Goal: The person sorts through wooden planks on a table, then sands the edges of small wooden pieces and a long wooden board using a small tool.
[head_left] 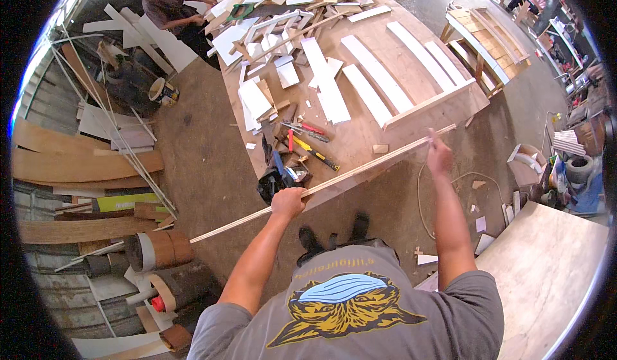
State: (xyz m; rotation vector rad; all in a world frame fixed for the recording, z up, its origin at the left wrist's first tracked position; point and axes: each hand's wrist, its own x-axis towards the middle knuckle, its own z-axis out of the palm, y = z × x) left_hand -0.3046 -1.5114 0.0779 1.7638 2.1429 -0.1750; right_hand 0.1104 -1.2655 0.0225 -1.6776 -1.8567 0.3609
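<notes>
A long, narrow wooden strip (360, 169) with a pale layered edge lies slantwise in front of me, from the lower left up to the right, along the near edge of the worktable (411, 135). My left hand (288, 202) is closed around it left of its middle. Near its far right end, my right hand (439, 156) grips it, the fingertips slightly blurred. Just beyond the strip, on the table, lie a yellow-and-black tool (318, 154), a red-handled tool (290, 141) and a small wood block (380, 149). A black bag (273, 183) sits at the table's near left corner.
White-faced boards (373, 93) and a heap of offcuts (276, 39) cover much of the table. Another person (170, 7) stands at its far left. Curved boards (83, 161) lean at left; a large plywood sheet (546, 276) is at lower right. A cable (421, 199) crosses the floor.
</notes>
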